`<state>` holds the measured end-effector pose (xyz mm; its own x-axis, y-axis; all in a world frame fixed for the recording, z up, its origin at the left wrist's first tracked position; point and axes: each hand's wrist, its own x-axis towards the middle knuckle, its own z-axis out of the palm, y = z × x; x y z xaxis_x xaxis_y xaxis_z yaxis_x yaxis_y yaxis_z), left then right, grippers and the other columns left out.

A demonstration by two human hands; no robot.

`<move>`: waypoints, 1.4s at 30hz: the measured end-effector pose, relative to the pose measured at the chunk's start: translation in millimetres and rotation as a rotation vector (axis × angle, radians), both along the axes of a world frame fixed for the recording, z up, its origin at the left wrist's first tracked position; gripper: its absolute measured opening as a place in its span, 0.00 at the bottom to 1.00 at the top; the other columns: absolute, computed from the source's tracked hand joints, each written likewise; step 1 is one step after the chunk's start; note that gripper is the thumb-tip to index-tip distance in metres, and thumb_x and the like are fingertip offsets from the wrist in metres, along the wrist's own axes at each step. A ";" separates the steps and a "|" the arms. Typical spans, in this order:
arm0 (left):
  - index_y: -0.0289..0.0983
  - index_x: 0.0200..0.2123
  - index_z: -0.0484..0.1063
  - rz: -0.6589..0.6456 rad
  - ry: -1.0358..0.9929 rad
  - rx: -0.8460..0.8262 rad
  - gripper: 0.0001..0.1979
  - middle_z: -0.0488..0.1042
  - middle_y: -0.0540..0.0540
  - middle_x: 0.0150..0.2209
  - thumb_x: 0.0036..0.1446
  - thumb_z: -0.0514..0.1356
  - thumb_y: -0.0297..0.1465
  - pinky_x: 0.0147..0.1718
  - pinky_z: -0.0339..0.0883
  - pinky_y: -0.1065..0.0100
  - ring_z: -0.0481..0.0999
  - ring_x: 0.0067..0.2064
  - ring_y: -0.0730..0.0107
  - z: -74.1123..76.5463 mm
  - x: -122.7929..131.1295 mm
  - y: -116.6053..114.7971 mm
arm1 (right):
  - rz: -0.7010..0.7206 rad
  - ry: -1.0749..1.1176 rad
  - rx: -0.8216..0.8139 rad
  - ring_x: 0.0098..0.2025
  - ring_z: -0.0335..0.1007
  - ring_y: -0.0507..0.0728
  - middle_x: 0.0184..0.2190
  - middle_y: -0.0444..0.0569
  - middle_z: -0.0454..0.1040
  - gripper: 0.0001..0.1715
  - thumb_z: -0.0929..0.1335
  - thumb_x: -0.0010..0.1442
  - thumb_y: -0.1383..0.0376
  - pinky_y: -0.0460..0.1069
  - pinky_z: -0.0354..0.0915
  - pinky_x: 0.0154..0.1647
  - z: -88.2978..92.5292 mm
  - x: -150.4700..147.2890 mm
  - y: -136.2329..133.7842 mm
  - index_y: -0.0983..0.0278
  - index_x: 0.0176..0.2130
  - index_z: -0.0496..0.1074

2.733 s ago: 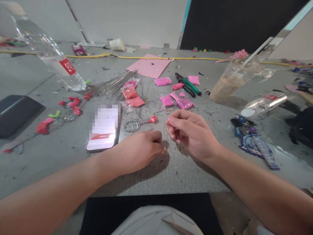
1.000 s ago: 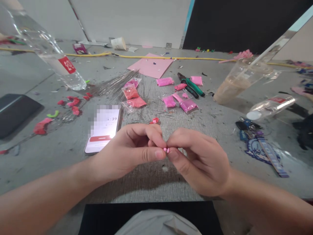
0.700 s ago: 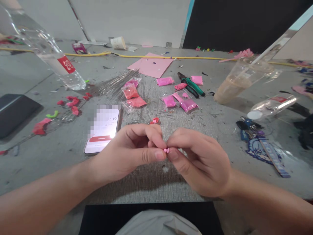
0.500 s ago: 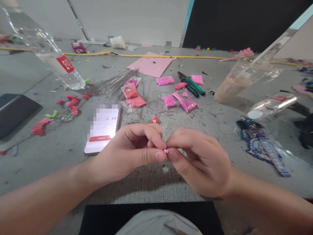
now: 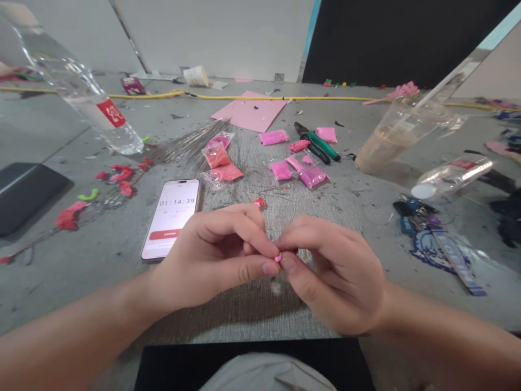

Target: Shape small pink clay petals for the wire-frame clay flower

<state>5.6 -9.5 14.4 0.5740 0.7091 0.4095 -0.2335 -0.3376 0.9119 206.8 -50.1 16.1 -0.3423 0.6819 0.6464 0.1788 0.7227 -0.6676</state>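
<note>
A tiny piece of pink modelling clay (image 5: 278, 257) is pinched between the fingertips of both hands, above the grey table. My left hand (image 5: 220, 255) closes thumb and forefinger on it from the left. From the right, my right hand (image 5: 334, 271) pinches the same piece, its thumb and forefinger meeting the left fingertips. Most of the clay is hidden by the fingers. Just beyond the hands lies a small red-orange clay bit (image 5: 259, 202). Farther back are bags of pink clay (image 5: 313, 176) and bags of orange-red clay (image 5: 227, 172).
A phone (image 5: 171, 217) showing a timer lies by my left hand. Behind are thin wires (image 5: 191, 141), green-handled pliers (image 5: 321, 144) and a pink sheet (image 5: 252, 111). A water bottle (image 5: 93, 103) stands left; a drink cup (image 5: 386, 136), lying bottle (image 5: 451, 176) and keychain (image 5: 437, 247) are right.
The pinched fingertips and the pink clay have shifted slightly downward, and the clay shows at a different angle. Both hands keep their grip. The view has tilted a little.
</note>
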 end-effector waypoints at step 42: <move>0.37 0.37 0.83 -0.187 0.017 -0.222 0.03 0.73 0.46 0.33 0.64 0.67 0.28 0.38 0.77 0.63 0.79 0.38 0.65 4.3 -2.1 0.2 | 0.109 -0.025 -0.007 0.27 0.67 0.51 0.27 0.45 0.72 0.04 0.70 0.63 0.71 0.47 0.68 0.28 1.8 4.1 5.0 0.63 0.38 0.71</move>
